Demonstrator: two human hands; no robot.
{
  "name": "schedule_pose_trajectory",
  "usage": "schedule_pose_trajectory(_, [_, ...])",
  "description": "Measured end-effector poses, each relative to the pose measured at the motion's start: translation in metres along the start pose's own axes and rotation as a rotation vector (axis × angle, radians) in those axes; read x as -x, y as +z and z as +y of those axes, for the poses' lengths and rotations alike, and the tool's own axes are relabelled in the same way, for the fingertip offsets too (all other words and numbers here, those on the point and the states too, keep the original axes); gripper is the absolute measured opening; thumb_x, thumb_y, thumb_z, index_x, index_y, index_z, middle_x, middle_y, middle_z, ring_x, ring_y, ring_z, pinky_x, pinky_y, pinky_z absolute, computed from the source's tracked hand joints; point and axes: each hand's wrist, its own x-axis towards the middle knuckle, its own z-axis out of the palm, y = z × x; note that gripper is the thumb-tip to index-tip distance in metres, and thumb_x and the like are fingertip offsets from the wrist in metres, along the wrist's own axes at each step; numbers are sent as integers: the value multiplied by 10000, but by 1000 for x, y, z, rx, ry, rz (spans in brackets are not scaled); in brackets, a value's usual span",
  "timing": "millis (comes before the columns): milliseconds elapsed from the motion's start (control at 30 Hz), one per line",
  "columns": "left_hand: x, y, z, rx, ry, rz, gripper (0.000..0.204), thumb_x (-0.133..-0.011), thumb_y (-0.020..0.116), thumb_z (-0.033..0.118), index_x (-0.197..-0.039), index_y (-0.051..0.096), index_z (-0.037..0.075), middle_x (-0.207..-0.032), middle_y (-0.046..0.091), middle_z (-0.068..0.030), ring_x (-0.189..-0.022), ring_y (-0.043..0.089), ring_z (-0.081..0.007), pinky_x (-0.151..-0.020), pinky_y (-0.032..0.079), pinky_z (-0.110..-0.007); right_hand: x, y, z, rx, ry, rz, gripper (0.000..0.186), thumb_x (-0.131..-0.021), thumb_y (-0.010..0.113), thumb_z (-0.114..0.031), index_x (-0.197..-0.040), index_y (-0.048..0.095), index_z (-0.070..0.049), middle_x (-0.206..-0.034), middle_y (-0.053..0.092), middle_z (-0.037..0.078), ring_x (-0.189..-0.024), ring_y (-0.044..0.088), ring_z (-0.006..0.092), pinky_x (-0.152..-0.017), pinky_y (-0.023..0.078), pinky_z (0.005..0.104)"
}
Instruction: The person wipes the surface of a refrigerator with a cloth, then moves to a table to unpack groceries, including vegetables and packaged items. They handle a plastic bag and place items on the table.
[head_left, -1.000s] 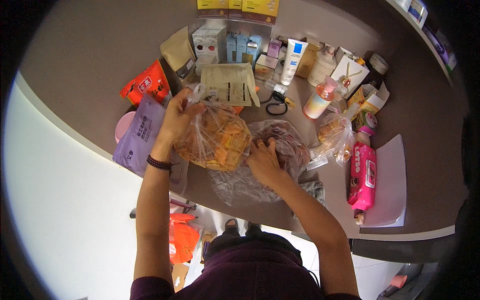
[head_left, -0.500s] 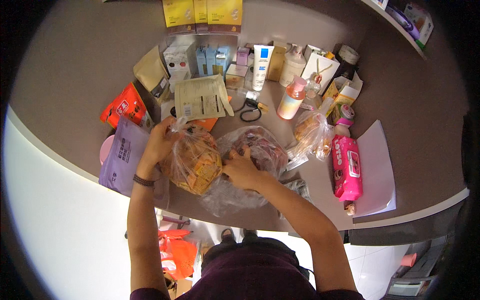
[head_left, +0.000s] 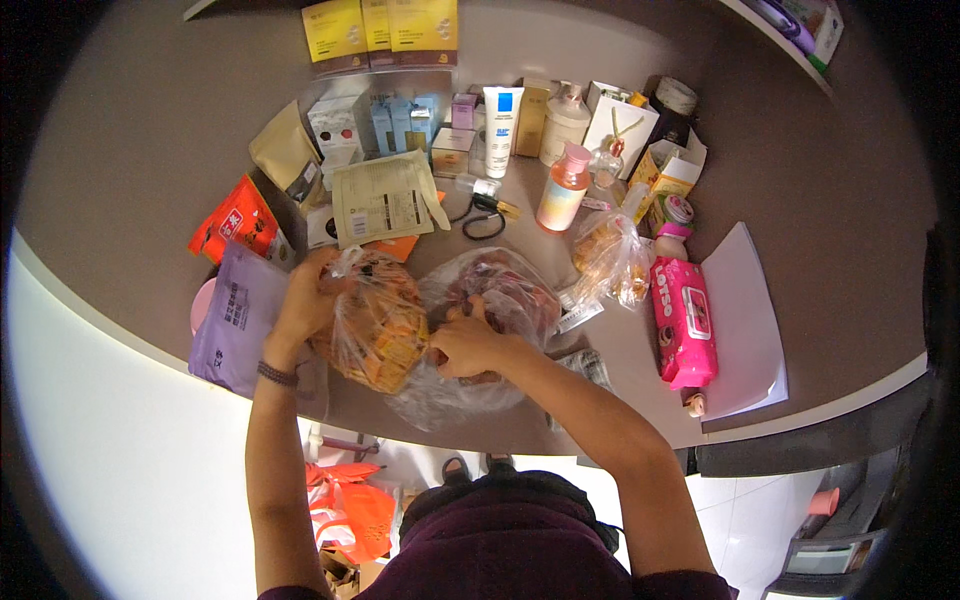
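Note:
My left hand [head_left: 306, 302] is closed round the gathered neck of a clear plastic bag [head_left: 374, 325] full of yellow-orange packets. To its right lies a second clear plastic bag [head_left: 515, 295], loosely opened out, with dark reddish contents I cannot make out. My right hand [head_left: 472, 345] is on the near left part of this second bag, fingers curled into its film and its thumb side close to the first bag. The fingertips are partly hidden. A lilac pouch [head_left: 238, 315] stands beside my left wrist.
Behind the bags lie a pale flat packet [head_left: 385, 200] and black-handled scissors [head_left: 485, 225]. A pink-capped bottle [head_left: 563, 190] and a white tube [head_left: 500, 135] stand farther back among several boxes. On the right are a knotted snack bag [head_left: 612, 255] and a pink wipes pack [head_left: 682, 325].
The view has shifted slightly, so the desk things sit a little farther left. My right hand's fingers are more curled on the second bag. My left hand keeps its hold.

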Motion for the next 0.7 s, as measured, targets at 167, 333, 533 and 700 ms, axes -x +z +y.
schedule_pose_trajectory(167, [-18, -3, 52, -334, 158, -68, 338, -684, 655, -94, -998, 556, -19, -925, 600, -179, -844, 603, -349, -763, 484, -334, 3, 12, 3, 181, -5, 32, 143, -749, 633, -159, -882, 675, -129, -898, 637, 103, -1030, 532, 285, -959, 164, 614])
schedule_pose_trajectory(333, [-39, -5, 59, -409, 341, -192, 355, -679, 597, -96, -1016, 573, 12, -952, 571, -183, -897, 553, -400, -798, 472, -384, 3, 18, 0, 336, -85, 115, 199, -752, 610, -96, -947, 647, -85, -911, 617, 148, -979, 563, 287, -971, 180, 597])
schedule_pose_trajectory(533, [-41, 1, 65, -605, 347, -298, 355, -726, 553, -77, -1067, 587, 19, -1031, 557, -184, -999, 536, -393, -841, 463, -443, 17, 24, 1, 438, -241, 587, 193, -772, 589, -80, -956, 643, -51, -914, 612, 129, -969, 570, 279, -963, 255, 530])
schedule_pose_trajectory(700, [-22, 1, 55, -592, 217, -289, 336, -743, 574, -47, -1072, 584, 21, -1085, 559, -191, -1019, 527, -403, -865, 459, -448, 29, 15, -8, 484, -221, 676, 104, -760, 581, -114, -814, 646, -54, -868, 584, 83, -919, 556, 239, -886, 307, 479])
